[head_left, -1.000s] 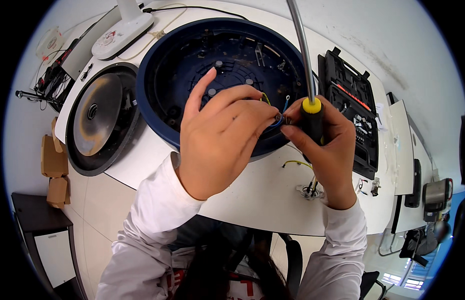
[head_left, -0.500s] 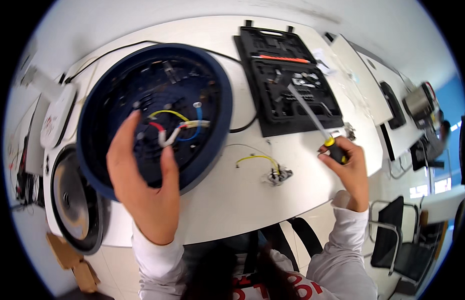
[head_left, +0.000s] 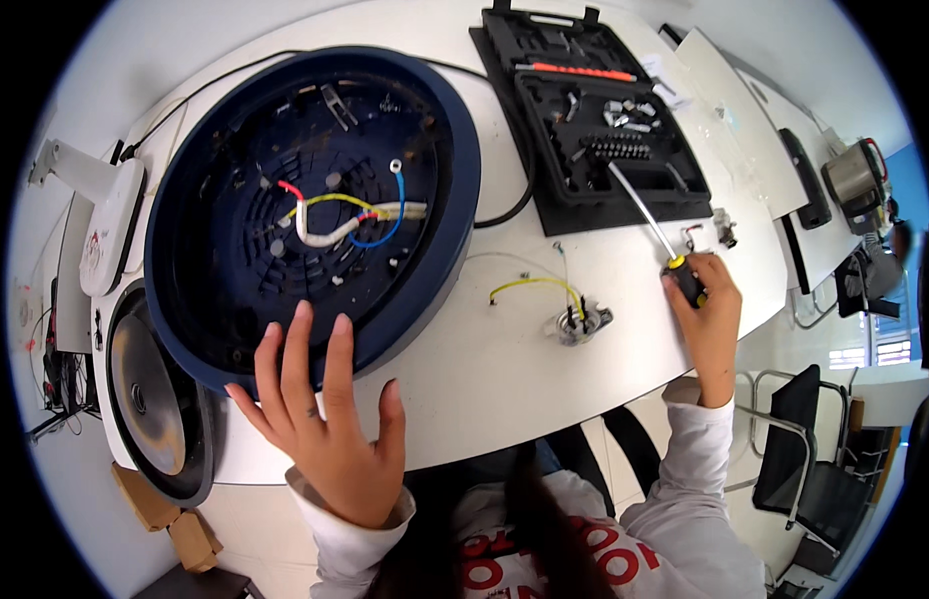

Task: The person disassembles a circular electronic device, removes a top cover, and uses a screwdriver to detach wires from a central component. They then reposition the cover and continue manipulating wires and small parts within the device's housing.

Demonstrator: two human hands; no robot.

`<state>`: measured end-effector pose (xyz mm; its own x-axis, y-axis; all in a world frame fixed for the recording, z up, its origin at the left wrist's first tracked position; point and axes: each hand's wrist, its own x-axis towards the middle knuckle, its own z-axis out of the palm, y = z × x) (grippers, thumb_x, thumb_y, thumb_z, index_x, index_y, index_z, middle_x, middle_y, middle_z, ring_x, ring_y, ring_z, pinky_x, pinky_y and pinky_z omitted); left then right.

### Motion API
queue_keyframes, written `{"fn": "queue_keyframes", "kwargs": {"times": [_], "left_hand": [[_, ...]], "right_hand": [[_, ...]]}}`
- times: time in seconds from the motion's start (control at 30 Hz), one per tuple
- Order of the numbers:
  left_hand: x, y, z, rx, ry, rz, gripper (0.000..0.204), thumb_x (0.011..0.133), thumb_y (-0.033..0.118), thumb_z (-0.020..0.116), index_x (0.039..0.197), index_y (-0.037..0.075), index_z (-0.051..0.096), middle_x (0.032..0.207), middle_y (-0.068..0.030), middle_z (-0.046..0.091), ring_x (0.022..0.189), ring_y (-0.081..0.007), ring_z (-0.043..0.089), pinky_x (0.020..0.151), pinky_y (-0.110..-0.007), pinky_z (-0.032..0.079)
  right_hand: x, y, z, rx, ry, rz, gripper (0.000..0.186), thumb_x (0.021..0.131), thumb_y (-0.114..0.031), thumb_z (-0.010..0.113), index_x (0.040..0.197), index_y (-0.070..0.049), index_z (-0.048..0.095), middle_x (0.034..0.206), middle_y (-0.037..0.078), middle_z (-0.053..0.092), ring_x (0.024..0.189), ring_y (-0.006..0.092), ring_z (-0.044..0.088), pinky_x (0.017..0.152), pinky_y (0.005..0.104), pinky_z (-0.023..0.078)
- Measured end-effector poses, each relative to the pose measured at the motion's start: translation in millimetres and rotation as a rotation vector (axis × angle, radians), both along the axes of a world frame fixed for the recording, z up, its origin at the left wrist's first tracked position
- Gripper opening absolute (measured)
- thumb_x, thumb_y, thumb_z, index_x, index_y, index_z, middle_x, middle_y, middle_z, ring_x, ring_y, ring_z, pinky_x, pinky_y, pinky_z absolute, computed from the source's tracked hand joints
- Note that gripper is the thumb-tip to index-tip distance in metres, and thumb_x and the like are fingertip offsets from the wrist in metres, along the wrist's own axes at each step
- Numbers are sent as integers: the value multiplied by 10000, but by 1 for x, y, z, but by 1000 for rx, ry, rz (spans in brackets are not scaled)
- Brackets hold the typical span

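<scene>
Partway through, by the look of it: a round blue housing [head_left: 464, 190] lies open on a white bench [head_left: 454, 409], its coloured wires [head_left: 324, 238] loose inside, and a small wired metal part [head_left: 579, 324] sits apart to its right. The left hand [head_left: 336, 424] spreads its fingers at the housing's near rim, contact unclear; the right hand [head_left: 711, 304] grips a screwdriver [head_left: 658, 232] near an open tool case [head_left: 539, 105]. Farther right, a black chair [head_left: 786, 444] stands beyond the bench.

Housing [head_left: 458, 170] on surface [head_left: 464, 399] | wires [head_left: 324, 238] in housing | dish [head_left: 157, 409] left of housing | tool case [head_left: 594, 187] right of housing, behind fitting [head_left: 576, 325] | screwdriver [head_left: 676, 263] in right hand [head_left: 716, 311], right of fitting | left hand [head_left: 334, 429] before housing
</scene>
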<state>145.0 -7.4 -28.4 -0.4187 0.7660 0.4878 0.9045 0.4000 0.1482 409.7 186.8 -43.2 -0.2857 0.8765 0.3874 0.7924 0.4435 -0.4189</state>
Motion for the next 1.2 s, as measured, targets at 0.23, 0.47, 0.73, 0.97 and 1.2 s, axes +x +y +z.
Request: {"fn": "queue_keyframes", "kwargs": {"times": [0.23, 0.47, 0.73, 0.97, 1.2], "left_hand": [[-3, -9, -27, 56, 151, -22, 519, 861, 333, 520, 1334, 145, 416, 1402, -164, 357, 1301, -383, 309, 1049, -595, 144], [7, -52, -58, 264, 59, 98, 581, 903, 366, 427, 1399, 98, 288, 1442, -242, 244, 1317, -423, 265, 1038, -593, 181], [-13, -147, -97, -154, 9, 105, 481, 961, 310, 274, 1423, 178, 253, 1473, -223, 183, 1359, -436, 136, 1050, -608, -2], [-20, -140, -112, -6, 23, 120, 501, 922, 313, 335, 1410, 240, 248, 1481, -195, 153, 1341, -476, 129, 1031, -659, 57], [-22, -133, -130, 155, 124, 140, 560, 890, 310, 374, 1424, 218, 231, 1479, -213, 144, 1348, -472, 110, 1031, -665, 65]], "right_hand": [[-2, -8, -6, 76, 88, -21, 267, 739, -59, 702, 989, 8, 635, 1019, 114, 581, 869, 248, 593, 769, 295, 470], [1, -48, -4, 74, -13, -32, 362, 741, -31, 680, 1099, -45, 631, 988, 93, 536, 838, 204, 558, 730, 290, 454], [11, -67, -11, -10, -91, -61, 396, 781, -23, 661, 1169, -68, 596, 918, 75, 560, 831, 164, 547, 755, 264, 435], [8, -64, -18, 23, -233, -132, 307, 810, -48, 652, 1114, -31, 617, 977, 99, 635, 838, 192, 598, 786, 294, 469], [2, -63, -11, 52, -292, -68, 290, 804, -43, 649, 1092, -17, 619, 995, 108, 626, 880, 211, 590, 805, 302, 464]]}}
